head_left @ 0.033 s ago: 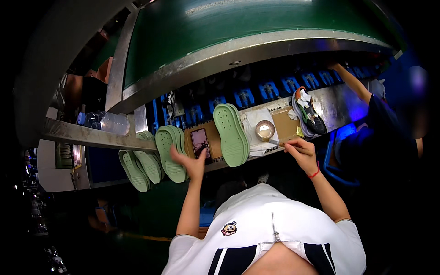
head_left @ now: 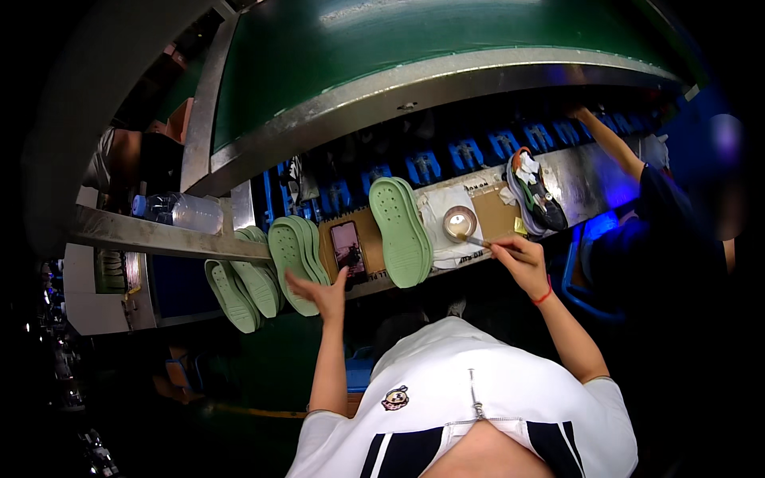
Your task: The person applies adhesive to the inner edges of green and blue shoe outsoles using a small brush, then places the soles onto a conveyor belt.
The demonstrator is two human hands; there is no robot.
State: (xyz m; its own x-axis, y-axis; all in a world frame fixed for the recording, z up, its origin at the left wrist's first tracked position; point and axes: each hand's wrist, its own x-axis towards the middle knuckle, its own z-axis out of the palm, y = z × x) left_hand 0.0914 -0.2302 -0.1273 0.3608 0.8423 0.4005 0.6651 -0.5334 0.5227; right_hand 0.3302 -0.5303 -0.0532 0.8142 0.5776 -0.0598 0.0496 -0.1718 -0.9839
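Head view shows the left hand, thumb and fingers apart, at a stack of green soles over the front edge of the counter; I cannot tell whether they touch. The right hand is clamped around a brush, its tip at the near rim of a cup. A phone lies between these soles and a second green stack. Farther back stand blue holders.

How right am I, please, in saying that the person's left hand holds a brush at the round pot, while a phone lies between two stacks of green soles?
One detail is wrong: the head view shows the person's right hand holding the brush at the round pot, while the phone lies between two stacks of green soles.
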